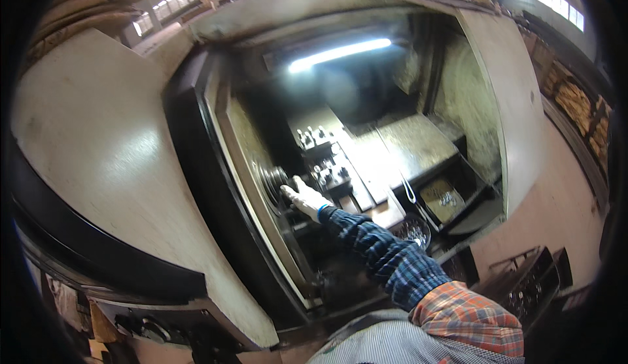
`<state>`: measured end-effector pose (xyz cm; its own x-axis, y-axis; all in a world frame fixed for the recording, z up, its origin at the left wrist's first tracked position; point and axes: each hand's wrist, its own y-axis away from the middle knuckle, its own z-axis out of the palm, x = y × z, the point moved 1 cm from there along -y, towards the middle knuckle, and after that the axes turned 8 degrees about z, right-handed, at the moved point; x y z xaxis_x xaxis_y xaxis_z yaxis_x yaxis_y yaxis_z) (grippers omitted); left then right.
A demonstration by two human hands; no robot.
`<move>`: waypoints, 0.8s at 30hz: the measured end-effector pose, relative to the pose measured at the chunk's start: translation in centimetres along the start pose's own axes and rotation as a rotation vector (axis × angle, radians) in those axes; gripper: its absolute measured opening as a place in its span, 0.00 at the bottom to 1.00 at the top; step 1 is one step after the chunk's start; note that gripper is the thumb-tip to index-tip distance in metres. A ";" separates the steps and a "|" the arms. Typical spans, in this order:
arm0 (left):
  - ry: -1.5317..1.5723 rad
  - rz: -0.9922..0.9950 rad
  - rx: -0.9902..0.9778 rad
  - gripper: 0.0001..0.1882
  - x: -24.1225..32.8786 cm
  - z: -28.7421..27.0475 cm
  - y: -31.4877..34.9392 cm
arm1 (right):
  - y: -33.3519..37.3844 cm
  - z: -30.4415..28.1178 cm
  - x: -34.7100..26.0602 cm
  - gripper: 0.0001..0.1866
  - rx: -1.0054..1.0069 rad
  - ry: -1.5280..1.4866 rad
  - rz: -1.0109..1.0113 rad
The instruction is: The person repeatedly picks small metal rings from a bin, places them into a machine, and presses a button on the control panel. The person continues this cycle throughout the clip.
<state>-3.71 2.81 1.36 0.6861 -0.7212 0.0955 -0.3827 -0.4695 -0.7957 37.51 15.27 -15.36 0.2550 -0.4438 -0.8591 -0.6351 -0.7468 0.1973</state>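
My right hand [304, 200], in a white glove, reaches into the open bay of a lathe. Its fingers are stretched out and apart at the round metal chuck [275, 179] on the bay's left side. The fingertips look close to or touching the chuck's front; any small part there cannot be made out. Just right of the hand, a tool block [331, 174] with several shiny bolts stands on the slide. A second bolted tool block [315, 136] sits farther back. My left hand is out of the picture.
A lit tube lamp [340, 55] glares at the back. Right of the slide lie a wire-like hook [409, 192], a round basket [415, 228] of small metal parts and a tray [439, 200] with more parts. The black door edge [216, 187] borders the bay's left.
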 end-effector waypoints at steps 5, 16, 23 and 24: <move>0.127 -0.106 0.064 0.15 0.9 0.0 0.9 | 11.6 -1.7 9.7 0.29 -0.509 -0.198 0.046; 0.105 0.060 0.306 0.14 0.2 1.6 4.6 | 22.7 -14.9 22.1 0.52 0.132 -0.981 0.658; 0.255 -0.104 0.271 0.16 3.5 1.2 5.6 | 29.3 -20.5 17.9 0.28 0.364 -0.432 0.249; 0.363 -0.232 0.201 0.18 4.1 1.6 6.1 | 29.9 -20.7 17.4 0.30 0.335 -0.540 0.222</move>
<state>-2.27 -2.17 -4.06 0.4652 -0.7571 0.4586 -0.0932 -0.5571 -0.8252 38.08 -25.07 -14.65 -0.2532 -0.1942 -0.9477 -0.8445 -0.4335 0.3144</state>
